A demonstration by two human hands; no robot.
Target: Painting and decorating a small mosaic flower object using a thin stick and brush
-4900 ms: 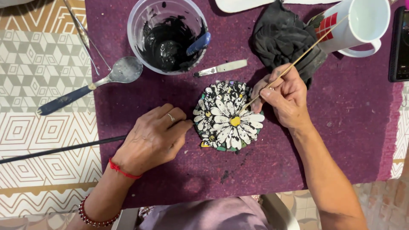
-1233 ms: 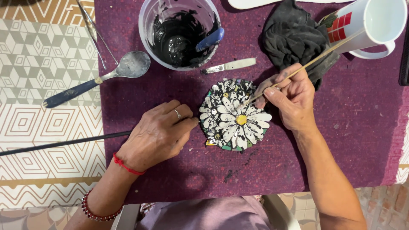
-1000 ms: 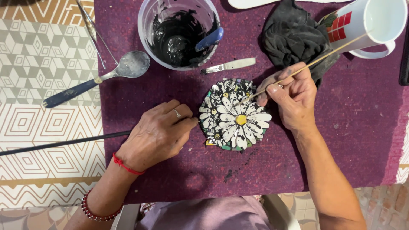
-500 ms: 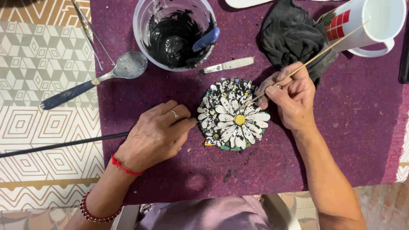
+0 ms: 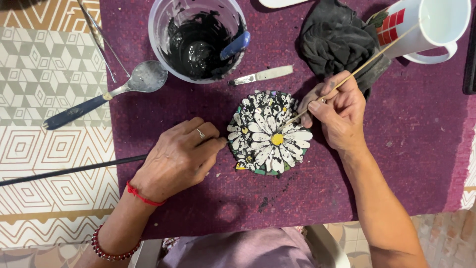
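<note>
Wooden stick (image 5: 367, 62) in right hand (image 5: 339, 111), left hand (image 5: 181, 156) steadying daisy mosaic (image 5: 270, 134)

A round mosaic disc (image 5: 269, 133) bearing a white daisy with a yellow centre is seen flat on a purple felt cloth (image 5: 421, 149); its left edge is steadied by the fingertips of the left hand (image 5: 178, 158), while a thin wooden stick (image 5: 357, 69) is pinched in the right hand (image 5: 337, 111) with its tip set on the disc's upper right part. Behind the disc, a clear plastic cup of black paste (image 5: 198, 39), a small metal blade (image 5: 260, 76) and a crumpled black rag (image 5: 337, 42) are noted. A metal spoon with a blue handle (image 5: 109, 94) lies at the left.
</note>
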